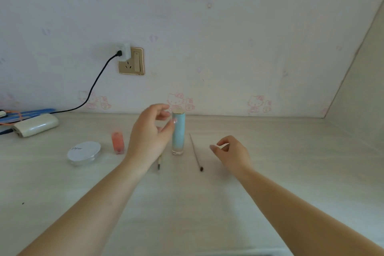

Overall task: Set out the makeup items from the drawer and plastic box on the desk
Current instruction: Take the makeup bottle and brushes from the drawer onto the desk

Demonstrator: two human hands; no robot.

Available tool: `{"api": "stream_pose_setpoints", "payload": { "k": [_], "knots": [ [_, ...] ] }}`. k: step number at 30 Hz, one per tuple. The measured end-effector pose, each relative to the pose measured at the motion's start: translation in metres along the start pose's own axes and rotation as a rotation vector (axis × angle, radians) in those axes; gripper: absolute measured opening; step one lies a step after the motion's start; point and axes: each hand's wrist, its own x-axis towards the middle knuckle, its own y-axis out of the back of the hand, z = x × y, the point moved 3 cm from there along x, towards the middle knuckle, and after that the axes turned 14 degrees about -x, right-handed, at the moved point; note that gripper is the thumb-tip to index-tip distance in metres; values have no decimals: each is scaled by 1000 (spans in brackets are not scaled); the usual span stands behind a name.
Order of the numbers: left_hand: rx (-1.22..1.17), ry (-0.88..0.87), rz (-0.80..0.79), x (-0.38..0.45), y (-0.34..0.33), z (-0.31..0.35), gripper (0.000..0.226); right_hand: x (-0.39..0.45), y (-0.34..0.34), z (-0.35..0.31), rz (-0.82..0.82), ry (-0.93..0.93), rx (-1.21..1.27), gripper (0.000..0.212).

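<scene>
Blue tube [178, 133] upright near desk [270, 151] back edge, open left hand [150, 133] beside it, right hand [232, 153] loosely curled, empty, compact [84, 153] writing unreadable

You see a pale blue bottle [178, 133] with a gold cap, a pink-orange tube [118, 143], and a white round compact [84, 153]. The worktop [270, 172] has a light wood grain. The wallpaper [207, 27] is whitish with pink cartoon cats; the socket plate [131, 62] is gold.
</scene>
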Motion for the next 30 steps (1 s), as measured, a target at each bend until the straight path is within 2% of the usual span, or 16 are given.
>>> {"api": "stream_pose_setpoints", "payload": {
  "k": [3,7,10,12,15,18,21,26,30],
  "knots": [
    [-52,-143,-69,-21,-12,36,16,-26,18,17,-39,72,39,16],
    [-87,-221,-317,-63,-50,86,17,-73,53,45,-98,159,-58,17],
    [-80,-284,-505,-109,-81,115,10,-120,91,65,-163,249,-242,19],
    [-91,-262,-636,-143,-100,128,9,-153,118,76,-247,282,-446,20],
    [-97,-188,-847,-192,-129,139,12,-197,154,100,-412,245,-750,26],
    [-34,-166,-1081,-245,-162,150,17,-236,184,140,-560,145,-908,15],
    [86,-162,-1324,-292,-189,161,34,-270,209,179,-679,2,-948,38],
    [115,-79,-1613,-349,-209,174,56,-318,227,217,-988,-166,-908,46],
    [156,-44,-1737,-377,-214,174,61,-337,225,228,-1035,-157,-947,59]
  ]
}}
